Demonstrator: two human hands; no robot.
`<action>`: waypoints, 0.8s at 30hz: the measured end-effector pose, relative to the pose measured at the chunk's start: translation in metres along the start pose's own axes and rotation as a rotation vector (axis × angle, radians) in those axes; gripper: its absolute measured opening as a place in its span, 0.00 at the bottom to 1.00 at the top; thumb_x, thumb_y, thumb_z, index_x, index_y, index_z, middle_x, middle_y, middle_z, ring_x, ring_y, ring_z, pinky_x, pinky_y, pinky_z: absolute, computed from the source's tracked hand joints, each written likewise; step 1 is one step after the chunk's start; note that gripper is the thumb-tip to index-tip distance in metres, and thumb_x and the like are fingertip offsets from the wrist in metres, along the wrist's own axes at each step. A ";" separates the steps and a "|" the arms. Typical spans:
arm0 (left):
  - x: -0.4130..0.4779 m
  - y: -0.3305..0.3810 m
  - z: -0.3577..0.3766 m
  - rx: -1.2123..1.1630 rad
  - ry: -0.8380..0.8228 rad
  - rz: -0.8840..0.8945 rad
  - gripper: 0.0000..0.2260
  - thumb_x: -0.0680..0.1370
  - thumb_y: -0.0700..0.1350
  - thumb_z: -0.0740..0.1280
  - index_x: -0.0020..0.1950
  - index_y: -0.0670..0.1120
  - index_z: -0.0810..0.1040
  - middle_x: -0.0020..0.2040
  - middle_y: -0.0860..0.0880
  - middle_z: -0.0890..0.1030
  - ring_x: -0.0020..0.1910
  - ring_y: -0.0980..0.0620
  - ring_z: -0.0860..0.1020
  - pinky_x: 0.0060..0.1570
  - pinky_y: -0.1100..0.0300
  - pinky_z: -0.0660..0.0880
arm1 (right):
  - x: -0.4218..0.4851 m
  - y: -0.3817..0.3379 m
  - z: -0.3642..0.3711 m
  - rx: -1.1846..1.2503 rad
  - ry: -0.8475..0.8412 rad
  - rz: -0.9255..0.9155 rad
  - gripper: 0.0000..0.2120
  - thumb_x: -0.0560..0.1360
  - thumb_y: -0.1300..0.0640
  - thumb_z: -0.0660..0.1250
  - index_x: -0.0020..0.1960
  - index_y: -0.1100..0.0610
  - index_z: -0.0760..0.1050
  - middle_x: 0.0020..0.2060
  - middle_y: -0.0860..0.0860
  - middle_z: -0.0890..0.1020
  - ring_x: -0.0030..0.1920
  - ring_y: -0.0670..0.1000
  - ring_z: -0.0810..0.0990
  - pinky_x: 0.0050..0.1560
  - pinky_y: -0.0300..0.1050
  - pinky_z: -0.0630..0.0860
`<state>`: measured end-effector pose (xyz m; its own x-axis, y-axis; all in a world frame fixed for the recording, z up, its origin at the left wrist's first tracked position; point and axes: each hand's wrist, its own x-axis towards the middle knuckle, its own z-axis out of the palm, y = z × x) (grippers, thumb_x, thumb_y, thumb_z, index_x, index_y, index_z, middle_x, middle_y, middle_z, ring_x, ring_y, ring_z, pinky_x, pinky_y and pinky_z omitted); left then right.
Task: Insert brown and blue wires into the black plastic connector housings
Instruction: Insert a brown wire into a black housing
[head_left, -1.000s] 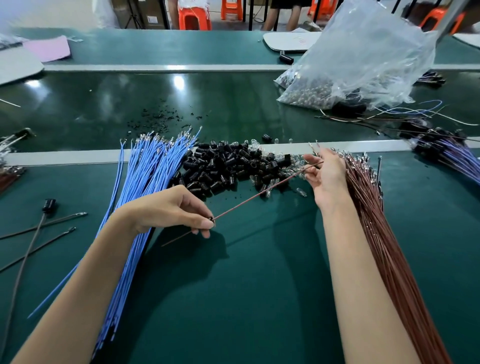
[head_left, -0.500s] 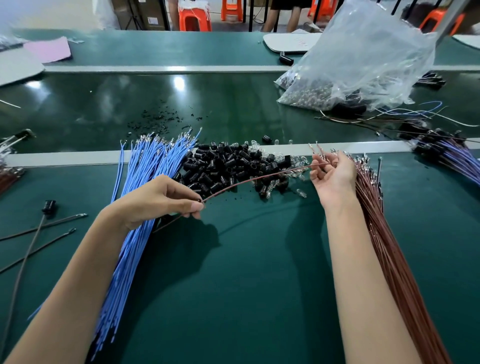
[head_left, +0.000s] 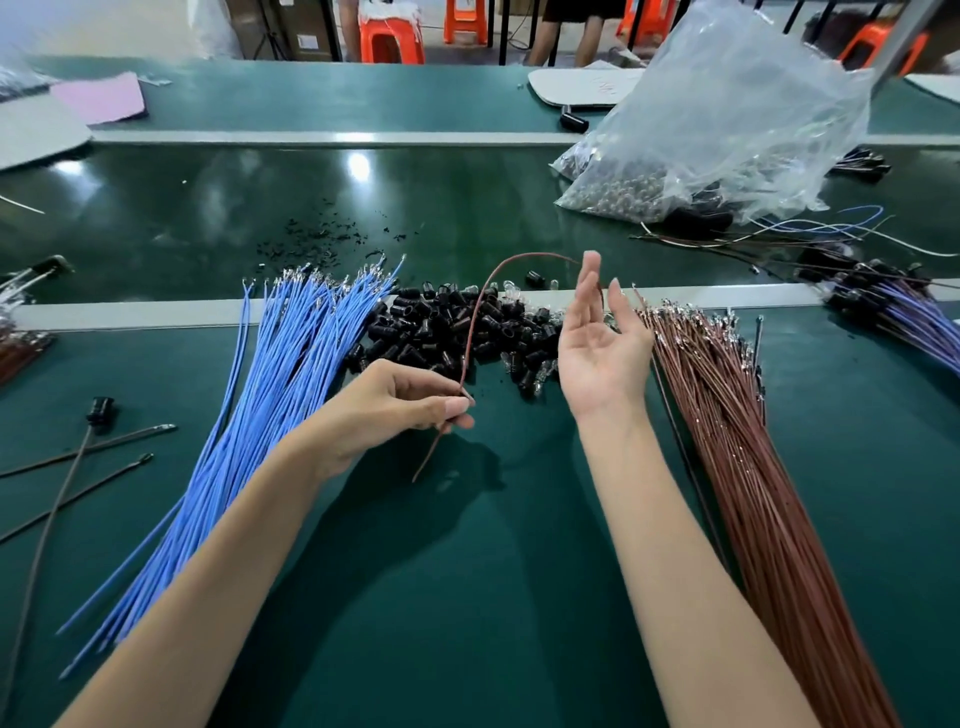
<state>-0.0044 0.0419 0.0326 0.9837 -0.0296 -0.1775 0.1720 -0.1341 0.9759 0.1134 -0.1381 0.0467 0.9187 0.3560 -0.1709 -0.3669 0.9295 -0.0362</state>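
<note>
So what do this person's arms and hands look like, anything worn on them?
Nothing worn that shows. The left forearm and right forearm are bare down to the frame edge, with no sleeves in view. The left hand and right hand have no gloves, rings, watch or bracelets. The fingernails look unpainted and slightly long.

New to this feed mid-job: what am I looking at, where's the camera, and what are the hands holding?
No machine here: a person's two bare hands, filmed by one camera on their head looking forward and down. On the green table lie a blue wire bundle on the left, a pile of black connector housings in the middle, a brown wire bundle on the right, and a clear plastic bag farther back. The left hand pinches a single brown wire, which arches up to the open right hand.
</note>
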 end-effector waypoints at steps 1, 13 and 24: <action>0.000 0.000 -0.001 -0.013 0.002 0.007 0.10 0.68 0.50 0.72 0.45 0.47 0.85 0.43 0.45 0.85 0.41 0.55 0.79 0.47 0.64 0.76 | -0.001 0.001 0.001 0.075 -0.016 0.013 0.18 0.75 0.68 0.62 0.64 0.70 0.67 0.52 0.64 0.81 0.47 0.56 0.84 0.44 0.42 0.82; 0.001 -0.004 0.000 -0.287 -0.051 0.063 0.09 0.70 0.52 0.74 0.46 0.49 0.86 0.40 0.48 0.85 0.41 0.56 0.82 0.42 0.67 0.76 | -0.005 0.023 0.001 -0.346 -0.231 0.274 0.23 0.74 0.58 0.64 0.67 0.61 0.67 0.48 0.50 0.84 0.34 0.41 0.80 0.32 0.31 0.72; 0.001 -0.004 0.002 -0.235 -0.010 0.014 0.10 0.69 0.49 0.71 0.46 0.47 0.86 0.41 0.45 0.85 0.44 0.54 0.83 0.43 0.67 0.76 | -0.005 0.037 -0.005 -1.584 -0.285 0.198 0.06 0.72 0.60 0.72 0.38 0.54 0.78 0.27 0.44 0.77 0.30 0.43 0.73 0.33 0.33 0.69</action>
<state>-0.0037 0.0401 0.0285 0.9857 -0.0394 -0.1640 0.1672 0.1008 0.9808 0.0944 -0.1055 0.0414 0.7708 0.6248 -0.1242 -0.0854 -0.0919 -0.9921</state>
